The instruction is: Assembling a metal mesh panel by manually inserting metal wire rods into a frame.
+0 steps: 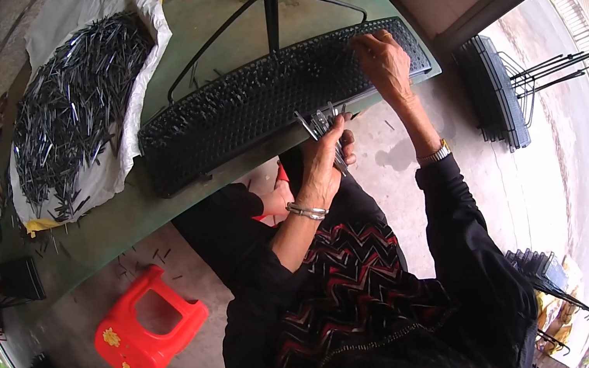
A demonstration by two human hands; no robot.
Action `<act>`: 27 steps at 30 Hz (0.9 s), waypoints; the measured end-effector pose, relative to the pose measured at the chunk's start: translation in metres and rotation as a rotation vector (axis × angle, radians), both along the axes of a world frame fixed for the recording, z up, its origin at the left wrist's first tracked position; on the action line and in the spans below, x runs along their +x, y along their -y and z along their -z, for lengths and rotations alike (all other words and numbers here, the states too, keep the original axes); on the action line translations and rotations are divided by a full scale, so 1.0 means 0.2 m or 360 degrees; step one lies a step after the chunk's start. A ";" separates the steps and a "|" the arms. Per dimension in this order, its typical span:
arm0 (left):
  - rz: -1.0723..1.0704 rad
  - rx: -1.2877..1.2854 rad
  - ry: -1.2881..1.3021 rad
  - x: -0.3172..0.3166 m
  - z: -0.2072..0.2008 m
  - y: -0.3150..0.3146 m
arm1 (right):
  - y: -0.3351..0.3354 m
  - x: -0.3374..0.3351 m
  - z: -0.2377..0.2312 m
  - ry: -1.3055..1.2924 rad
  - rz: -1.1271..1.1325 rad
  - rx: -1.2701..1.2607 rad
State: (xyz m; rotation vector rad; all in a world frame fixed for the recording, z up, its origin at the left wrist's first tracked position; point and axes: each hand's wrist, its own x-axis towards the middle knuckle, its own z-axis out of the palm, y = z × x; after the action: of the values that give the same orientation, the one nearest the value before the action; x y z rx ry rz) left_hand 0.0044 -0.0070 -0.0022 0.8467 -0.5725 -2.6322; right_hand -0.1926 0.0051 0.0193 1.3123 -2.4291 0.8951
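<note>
A long black rack (230, 134) with rows of small holes lies along the near edge of the green table (123, 242). Short dark pieces stand up densely along its far side. My left hand (325, 163) is closed around a bunch of thin shiny strips (320, 124), just below the rack's front edge. Over the rack's right part, my right hand (384, 64) has its fingers pinched together at the far rows. Whatever is between those fingertips is too small or hidden to make out.
An open white sack (162, 34) holds a heap of dark thin strips (86, 95) on the table's left. Black rods (271, 15) rise behind the rack. A red plastic stool (154, 350) is on the floor at left. More black racks (491, 94) stand at right.
</note>
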 end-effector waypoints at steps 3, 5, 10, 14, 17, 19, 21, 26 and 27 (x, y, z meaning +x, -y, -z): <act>-0.0001 -0.0057 0.0019 0.00 0.02 0.00 | 0.00 0.00 -0.02 0.0039 0.0073 0.0067; 0.0010 -0.0080 0.0036 0.00 0.00 0.00 | -0.01 -0.01 -0.01 0.0065 0.0075 0.0091; 0.0024 -0.0167 0.0013 0.00 0.00 0.00 | -0.08 0.06 0.00 0.0098 0.0000 0.0195; 0.0117 -0.0187 -0.0058 0.01 -0.01 0.01 | -0.22 0.18 -0.23 0.1266 -0.0337 0.0437; 0.0168 -0.0196 -0.0107 0.02 0.00 0.02 | -0.28 0.22 -0.20 0.1397 -0.0796 0.0508; 0.0196 -0.0206 -0.0116 0.02 0.00 0.02 | -0.29 0.22 -0.20 0.1497 -0.0775 0.0456; 0.0272 -0.0273 -0.0075 0.01 -0.01 0.02 | -0.30 0.21 -0.20 0.1596 -0.0753 0.0404; 0.0188 -0.0288 -0.0081 0.00 -0.03 0.00 | -0.30 0.18 -0.15 0.1561 -0.0765 0.0469; 0.0173 -0.0265 -0.0064 -0.01 -0.03 0.00 | -0.30 0.18 -0.15 0.1562 -0.0764 0.0468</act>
State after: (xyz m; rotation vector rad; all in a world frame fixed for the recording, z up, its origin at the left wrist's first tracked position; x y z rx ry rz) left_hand 0.0031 -0.0070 0.0028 0.7296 -0.8353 -2.6456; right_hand -0.1568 0.0648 0.0488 1.9484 -3.0744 1.6681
